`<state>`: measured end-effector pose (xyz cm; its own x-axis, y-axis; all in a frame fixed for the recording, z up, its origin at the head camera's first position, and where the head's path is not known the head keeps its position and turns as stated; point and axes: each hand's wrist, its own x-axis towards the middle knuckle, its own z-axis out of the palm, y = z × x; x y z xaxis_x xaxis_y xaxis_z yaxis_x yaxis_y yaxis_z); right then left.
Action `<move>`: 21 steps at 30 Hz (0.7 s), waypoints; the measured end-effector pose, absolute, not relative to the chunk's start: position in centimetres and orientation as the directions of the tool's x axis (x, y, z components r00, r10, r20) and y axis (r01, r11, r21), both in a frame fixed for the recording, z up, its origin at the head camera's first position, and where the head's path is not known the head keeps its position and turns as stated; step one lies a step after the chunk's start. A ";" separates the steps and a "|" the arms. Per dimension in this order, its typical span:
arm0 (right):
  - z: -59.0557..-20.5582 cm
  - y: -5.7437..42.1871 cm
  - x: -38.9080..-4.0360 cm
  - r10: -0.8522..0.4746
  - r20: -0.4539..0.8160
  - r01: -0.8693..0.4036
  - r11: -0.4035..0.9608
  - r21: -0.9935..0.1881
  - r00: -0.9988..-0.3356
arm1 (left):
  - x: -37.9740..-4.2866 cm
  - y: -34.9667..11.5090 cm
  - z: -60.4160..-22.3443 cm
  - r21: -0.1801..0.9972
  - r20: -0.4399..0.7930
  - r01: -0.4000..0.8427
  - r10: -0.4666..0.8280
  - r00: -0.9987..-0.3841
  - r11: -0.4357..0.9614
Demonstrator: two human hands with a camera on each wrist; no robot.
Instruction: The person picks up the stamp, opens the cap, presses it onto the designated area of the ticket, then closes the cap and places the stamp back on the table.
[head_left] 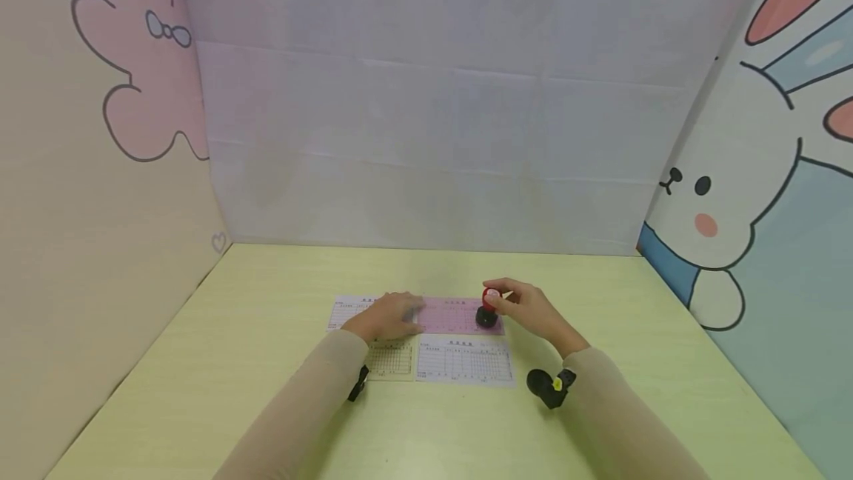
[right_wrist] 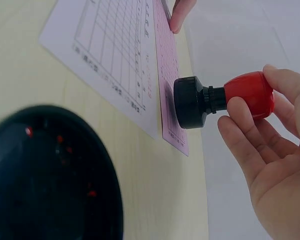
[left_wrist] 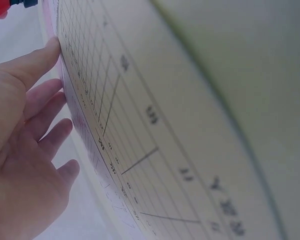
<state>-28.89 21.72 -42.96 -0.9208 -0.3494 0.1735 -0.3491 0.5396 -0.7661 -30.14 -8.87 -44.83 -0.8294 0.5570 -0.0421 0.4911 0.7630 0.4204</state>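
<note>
My right hand (head_left: 533, 310) grips the red knob of a stamp (right_wrist: 250, 95) between thumb and fingers. The stamp's wide black base (right_wrist: 189, 102) faces the right end of a pink form (head_left: 448, 315), close against the paper in the right wrist view. My left hand (head_left: 389, 315) rests with its fingers extended at the pink form's left end, where it overlaps a white form (head_left: 341, 310). In the left wrist view, the fingertips (left_wrist: 54, 47) touch the edge of the papers.
Nearer to me lie a yellowish form (head_left: 393, 361) and another white form (head_left: 464, 360). A round black cap-like piece (right_wrist: 50, 175) with red specks shows large in the right wrist view. The pale yellow table (head_left: 426, 428) meets walls with cartoon animals at both sides.
</note>
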 end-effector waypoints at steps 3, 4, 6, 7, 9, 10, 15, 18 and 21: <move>-43.0 21.7 -29.0 -0.353 0.177 -0.355 0.543 -0.761 -0.919 | -30.1 -8.9 -44.8 0.419 -0.045 0.490 0.556 -0.830 0.764; -43.0 21.7 -29.0 -0.355 0.177 -0.356 0.543 -0.761 -0.918 | -30.1 -8.9 -44.8 0.420 -0.048 0.488 0.556 -0.830 0.765; -43.0 21.6 -29.0 -0.358 0.177 -0.359 0.544 -0.759 -0.917 | -30.1 -8.9 -44.8 0.422 -0.050 0.486 0.555 -0.830 0.765; -43.1 21.6 -29.0 -0.360 0.175 -0.359 0.546 -0.757 -0.917 | -30.1 -8.9 -44.9 0.423 -0.051 0.486 0.556 -0.829 0.764; -43.0 21.5 -28.9 -0.366 0.176 -0.363 0.543 -0.757 -0.914 | -30.2 -8.9 -44.9 0.426 -0.054 0.484 0.556 -0.830 0.764; -43.0 21.4 -29.0 -0.369 0.174 -0.364 0.543 -0.757 -0.913 | -30.2 -8.9 -44.9 0.426 -0.055 0.484 0.556 -0.829 0.765; -43.0 21.2 -29.0 -0.370 0.157 -0.352 0.550 -0.757 -0.916 | -30.2 -8.9 -44.9 0.425 -0.062 0.478 0.551 -0.832 0.769; -43.0 21.1 -29.0 -0.372 0.153 -0.351 0.555 -0.754 -0.916 | -30.1 -9.0 -44.9 0.429 -0.059 0.478 0.552 -0.832 0.767; -43.0 21.0 -29.0 -0.378 0.155 -0.357 0.553 -0.753 -0.913 | -30.1 -9.0 -44.9 0.426 -0.053 0.484 0.555 -0.830 0.764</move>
<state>-28.97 21.05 -42.96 -0.9126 -0.3783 0.1551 -0.3573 0.5532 -0.7525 -30.08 -9.02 -44.91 -0.8302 0.5549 -0.0528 0.4838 0.7643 0.4263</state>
